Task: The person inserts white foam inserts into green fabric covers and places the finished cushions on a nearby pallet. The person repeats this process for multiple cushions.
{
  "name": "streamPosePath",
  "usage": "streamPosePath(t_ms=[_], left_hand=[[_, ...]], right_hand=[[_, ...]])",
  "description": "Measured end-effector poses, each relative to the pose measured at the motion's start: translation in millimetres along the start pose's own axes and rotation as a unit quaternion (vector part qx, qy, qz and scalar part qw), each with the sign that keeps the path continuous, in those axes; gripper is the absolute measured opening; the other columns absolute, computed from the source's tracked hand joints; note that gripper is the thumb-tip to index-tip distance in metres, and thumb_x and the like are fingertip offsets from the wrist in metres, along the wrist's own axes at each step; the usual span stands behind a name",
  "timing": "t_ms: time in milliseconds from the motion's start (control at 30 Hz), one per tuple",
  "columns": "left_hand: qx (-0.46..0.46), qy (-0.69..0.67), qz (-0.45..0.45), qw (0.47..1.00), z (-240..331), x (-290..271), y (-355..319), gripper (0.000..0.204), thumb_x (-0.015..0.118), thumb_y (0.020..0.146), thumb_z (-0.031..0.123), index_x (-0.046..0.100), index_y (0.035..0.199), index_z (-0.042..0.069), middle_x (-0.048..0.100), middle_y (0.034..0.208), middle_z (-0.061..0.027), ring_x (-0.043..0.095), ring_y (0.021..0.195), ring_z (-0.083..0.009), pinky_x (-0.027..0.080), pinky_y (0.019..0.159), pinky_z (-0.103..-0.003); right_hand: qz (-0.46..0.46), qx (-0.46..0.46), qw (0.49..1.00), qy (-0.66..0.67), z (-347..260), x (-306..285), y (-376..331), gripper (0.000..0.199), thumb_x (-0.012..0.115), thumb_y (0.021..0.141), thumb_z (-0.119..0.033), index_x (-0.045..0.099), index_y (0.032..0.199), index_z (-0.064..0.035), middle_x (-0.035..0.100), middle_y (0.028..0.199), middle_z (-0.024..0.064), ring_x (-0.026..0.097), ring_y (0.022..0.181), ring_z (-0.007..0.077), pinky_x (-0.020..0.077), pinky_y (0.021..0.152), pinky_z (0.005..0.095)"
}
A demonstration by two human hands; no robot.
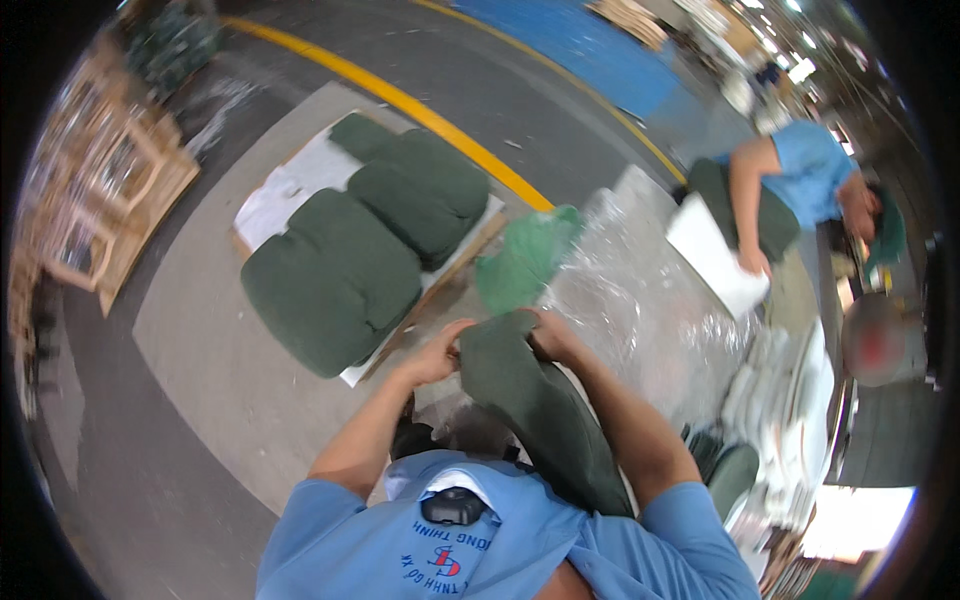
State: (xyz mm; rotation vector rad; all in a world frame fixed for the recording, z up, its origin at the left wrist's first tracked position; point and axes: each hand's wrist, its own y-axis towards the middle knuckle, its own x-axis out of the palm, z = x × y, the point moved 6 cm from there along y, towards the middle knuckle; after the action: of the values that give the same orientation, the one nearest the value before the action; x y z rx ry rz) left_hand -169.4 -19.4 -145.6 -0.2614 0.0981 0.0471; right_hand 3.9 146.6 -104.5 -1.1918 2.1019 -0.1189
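In front of the blue shirt point(400, 545): a dark green cushion point(530, 400), held up between the forearms, its lower end near the right arm.
Left hand point(438, 356): fingers curled together, clamped on the cushion's upper left edge.
Right hand point(552, 338): clamped on the upper right edge, fingertips partly hidden.
Floor ahead, left: more green cushions point(335, 280) lying on white sheets point(280, 200).
Floor ahead, right: a green plastic bag point(525, 258) beside clear plastic wrap point(625, 300).
Far right: a co-worker point(808, 180) bending over another cushion point(772, 222) and a white sheet point(712, 258).
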Motion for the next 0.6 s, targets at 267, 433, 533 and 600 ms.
streamPosePath(t_ms=[267, 433, 533, 600], left_hand=[[-0.125, -0.089, -0.235, 0.960, -17, 1, 14, 0.073, 0.076, 0.085, -0.010, 0.049, 0.152, 0.004, 0.064, 0.144, -0.0131, 0.063, 0.127, -0.0238, 0.053, 0.108, -0.042], [-0.187, -0.195, -0.162, 0.949, -28, -5, 19, 0.069, 0.084, 0.083, -0.002, 0.056, 0.145, 0.002, 0.066, 0.143, -0.0115, 0.063, 0.126, -0.0227, 0.051, 0.108, -0.040], [-0.142, -0.072, -0.220, 0.962, -7, 8, 30, 0.067, 0.082, 0.083, -0.005, 0.056, 0.145, 0.000, 0.066, 0.143, -0.0113, 0.064, 0.123, -0.0239, 0.053, 0.107, -0.040], [-0.154, -0.054, -0.244, 0.956, 10, 15, 31, 0.065, 0.081, 0.083, -0.006, 0.058, 0.143, 0.000, 0.067, 0.140, -0.0106, 0.064, 0.122, -0.0241, 0.054, 0.106, -0.039]], right_hand=[[-0.062, 0.070, 0.959, 0.266, -51, -115, -329, 0.080, 0.090, 0.085, -0.035, 0.056, 0.150, -0.0032, 0.065, 0.139, 0.0071, 0.059, 0.129, 0.0210, 0.0478, 0.106, 0.0366], [0.117, 0.090, 0.979, 0.138, -74, -60, -424, 0.088, 0.097, 0.071, -0.024, 0.058, 0.148, -0.0073, 0.057, 0.148, 0.0143, 0.056, 0.136, 0.0301, 0.0471, 0.109, 0.0405], [0.307, 0.095, 0.945, 0.059, -75, -22, -412, 0.061, 0.088, 0.073, -0.006, 0.070, 0.130, -0.0066, 0.064, 0.135, 0.0157, 0.061, 0.127, 0.0344, 0.0506, 0.106, 0.0420], [0.358, 0.101, 0.926, 0.053, -54, -5, -408, 0.046, 0.083, 0.073, 0.001, 0.073, 0.118, -0.0041, 0.069, 0.124, 0.0150, 0.065, 0.118, 0.0340, 0.0539, 0.099, 0.0415]])
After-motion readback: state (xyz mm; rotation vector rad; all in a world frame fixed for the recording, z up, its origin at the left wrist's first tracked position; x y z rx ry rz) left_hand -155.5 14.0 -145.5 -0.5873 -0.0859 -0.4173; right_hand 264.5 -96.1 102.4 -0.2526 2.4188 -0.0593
